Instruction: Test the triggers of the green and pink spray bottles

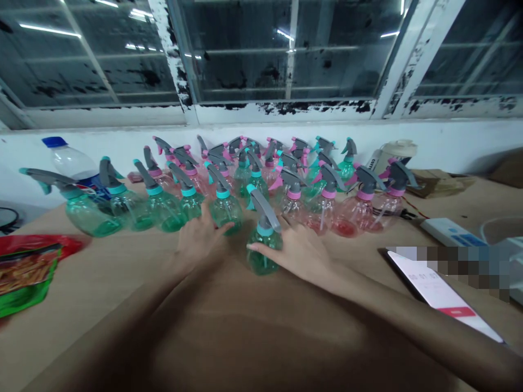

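Note:
My right hand (304,247) is closed around a green spray bottle (263,260), thumb across its front and fingers partly hidden behind it. This bottle has a turquoise collar and a grey trigger head, and it stands nearer to me than the others. My left hand (198,237) is beside another green spray bottle (226,209) in the row. Its index finger points up along that bottle's left side and its thumb stretches across the lower front, fingers apart. More green spray bottles (165,212) stand to the left. Pink spray bottles (347,218) stand to the right.
Several more pink and green bottles crowd behind, near the white wall (229,130). A blue-capped plastic bottle (69,160) stands at the back left. A red and green food packet (30,272) lies at the left, a phone (441,294) and a white box (451,231) at the right.

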`<state>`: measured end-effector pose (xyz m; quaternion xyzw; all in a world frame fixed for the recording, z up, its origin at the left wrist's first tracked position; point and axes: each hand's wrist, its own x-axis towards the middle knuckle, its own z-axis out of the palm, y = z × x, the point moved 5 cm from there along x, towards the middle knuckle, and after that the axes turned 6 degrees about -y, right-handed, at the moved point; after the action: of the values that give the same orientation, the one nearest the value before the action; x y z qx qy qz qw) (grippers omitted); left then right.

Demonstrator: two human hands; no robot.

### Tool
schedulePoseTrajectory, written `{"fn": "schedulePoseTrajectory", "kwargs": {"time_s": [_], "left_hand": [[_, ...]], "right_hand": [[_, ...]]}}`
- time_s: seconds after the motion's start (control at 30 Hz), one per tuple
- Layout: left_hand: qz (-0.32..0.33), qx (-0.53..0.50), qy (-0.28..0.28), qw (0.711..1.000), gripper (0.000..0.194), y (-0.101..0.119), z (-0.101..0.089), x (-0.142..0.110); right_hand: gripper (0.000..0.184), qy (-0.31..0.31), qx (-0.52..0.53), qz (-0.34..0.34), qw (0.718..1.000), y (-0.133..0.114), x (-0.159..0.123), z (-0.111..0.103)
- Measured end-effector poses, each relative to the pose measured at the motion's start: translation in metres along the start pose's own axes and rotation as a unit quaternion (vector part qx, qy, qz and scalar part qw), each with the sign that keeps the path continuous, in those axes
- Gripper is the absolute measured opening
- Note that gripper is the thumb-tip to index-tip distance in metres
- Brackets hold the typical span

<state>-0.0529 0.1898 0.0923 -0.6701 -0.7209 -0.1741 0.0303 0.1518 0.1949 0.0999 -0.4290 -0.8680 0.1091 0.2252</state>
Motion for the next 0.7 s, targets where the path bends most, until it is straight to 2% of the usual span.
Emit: {"fn": "schedulePoseTrajectory", "kwargs": {"time_s": [0.07, 0.17, 0.2, 0.23, 0.3, 0.37, 0.43, 0.5, 0.57, 0.7], "left_hand": [[-0.053, 0.02, -0.008, 0.998, 0.079, 0.003, -0.001, -0.015], [-0.06, -0.022, -0.055, 0.996, 0.062, 0.018, 0.008, -0.046], [-0.035, -0.05, -0.08, 0.995, 0.057, 0.026, 0.015, -0.057], [0.023, -0.079, -0.105, 0.991, 0.055, 0.038, 0.023, -0.067], [0.158, -0.121, -0.114, 0.973, 0.065, 0.065, 0.034, -0.088], [0.225, -0.15, -0.121, 0.955, 0.077, 0.085, 0.044, -0.101], [0.248, -0.171, -0.132, 0.945, 0.081, 0.101, 0.052, -0.106], [0.258, -0.188, -0.14, 0.937, 0.078, 0.114, 0.058, -0.106], [0.27, -0.205, -0.139, 0.93, 0.076, 0.125, 0.062, -0.104], [0.277, -0.234, -0.13, 0.923, 0.077, 0.137, 0.067, -0.101]], "right_hand": [[0.058, 0.013, -0.008, -0.025, 1.0, 0.003, -0.019, -0.009], [0.053, -0.009, 0.012, -0.05, 0.999, 0.011, -0.045, -0.019], [0.053, -0.022, 0.026, -0.051, 0.998, 0.013, -0.052, -0.022], [0.052, -0.032, 0.04, -0.05, 0.997, 0.015, -0.058, -0.025], [0.049, -0.052, 0.079, -0.036, 0.995, 0.02, -0.068, -0.028], [0.053, -0.063, 0.136, -0.01, 0.989, 0.025, -0.074, -0.03], [0.061, -0.052, 0.199, 0.006, 0.979, 0.031, -0.077, -0.031], [0.063, -0.027, 0.249, -0.006, 0.968, 0.033, -0.077, -0.033], [0.056, -0.011, 0.28, -0.021, 0.96, 0.032, -0.075, -0.037], [0.028, 0.034, 0.3, -0.023, 0.953, 0.029, -0.069, -0.048]]}}
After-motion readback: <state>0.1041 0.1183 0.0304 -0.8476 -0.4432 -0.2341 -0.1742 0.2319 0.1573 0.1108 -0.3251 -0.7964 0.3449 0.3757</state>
